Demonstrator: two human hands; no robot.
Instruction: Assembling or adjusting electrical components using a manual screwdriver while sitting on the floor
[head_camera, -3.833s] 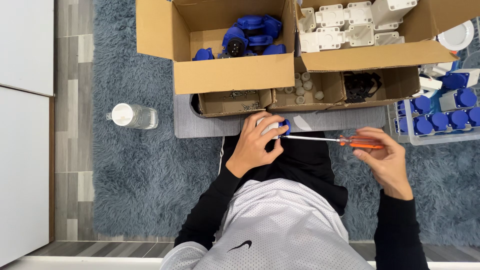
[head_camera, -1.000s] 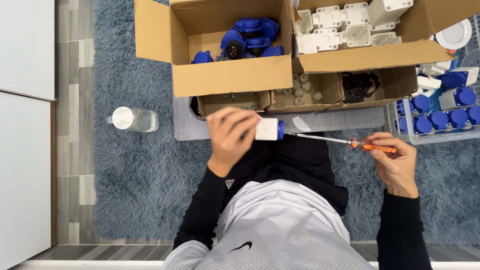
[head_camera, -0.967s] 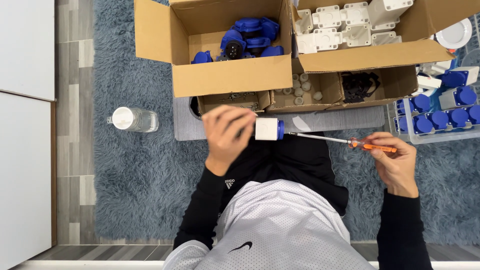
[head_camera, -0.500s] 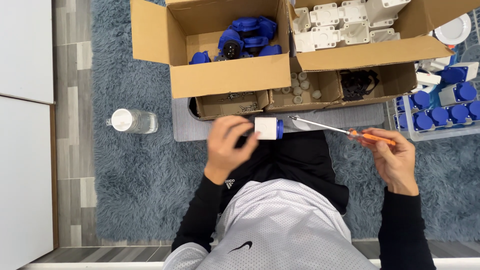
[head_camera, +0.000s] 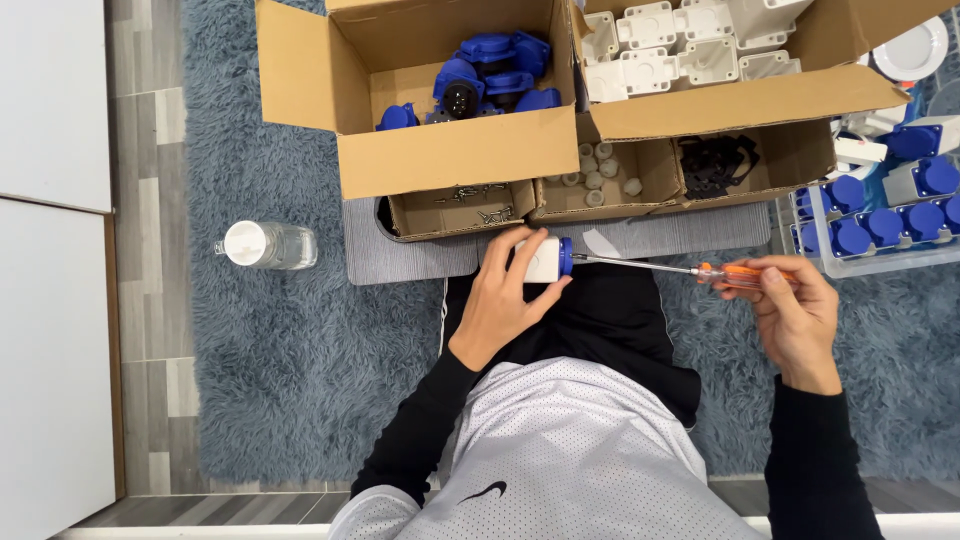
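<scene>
Gripping a white socket housing with a blue end, the left hand curls its fingers around it just in front of the small cardboard trays. The right hand, wrist bent inward, closes on the orange-handled screwdriver, whose shaft lies level with its tip at the housing's blue end.

Ahead of you stand two open cardboard boxes side by side: the left box holds blue plug parts, the right box holds white housings. Below them, low trays carry screws, small white caps and black pieces. A clear water bottle lies on the blue shaggy rug. At your right, a clear bin holds white-and-blue sockets.
</scene>
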